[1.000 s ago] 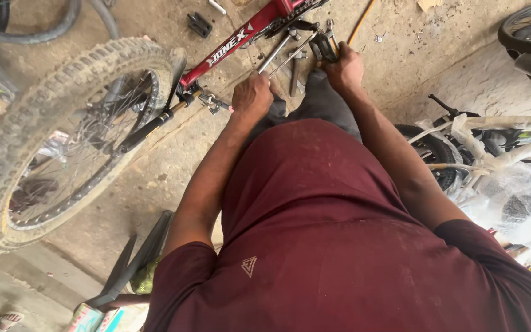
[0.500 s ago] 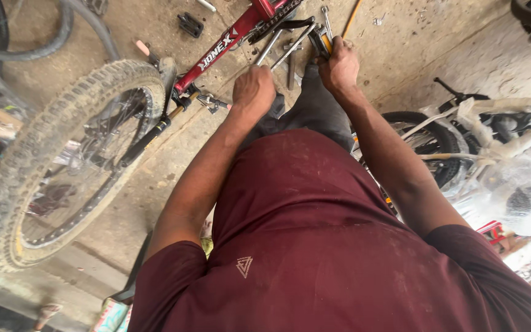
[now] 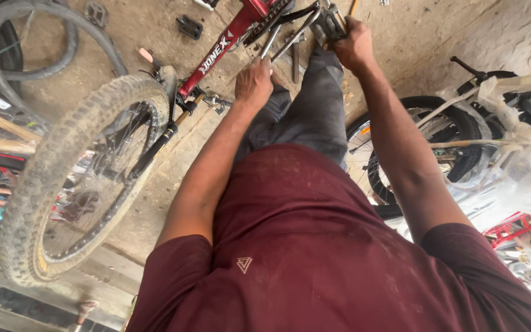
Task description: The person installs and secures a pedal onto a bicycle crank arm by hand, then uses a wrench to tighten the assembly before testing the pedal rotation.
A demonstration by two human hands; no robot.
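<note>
A red bicycle frame [image 3: 232, 38] lies on the concrete floor with its knobby front wheel [image 3: 62, 184] toward the lower left. My left hand [image 3: 254, 82] is closed around a silver tool shaft [image 3: 271, 42] beside the frame's lower tube. My right hand [image 3: 353, 46] grips the black pedal [image 3: 330, 23] on the crank arm at the top of the view. Both arms reach forward over my dark trousers and maroon shirt.
A loose tyre [image 3: 32, 37] and two black pedals [image 3: 190, 26] lie on the floor at the upper left. Another bicycle wheel [image 3: 425, 135] and wrapped white frames [image 3: 511, 117] stand at the right. Coloured packages fill the left edge.
The view has shifted closer and slightly right. Both hands stay on the bicycle, the left near the frame tube, the right on the pedal.
</note>
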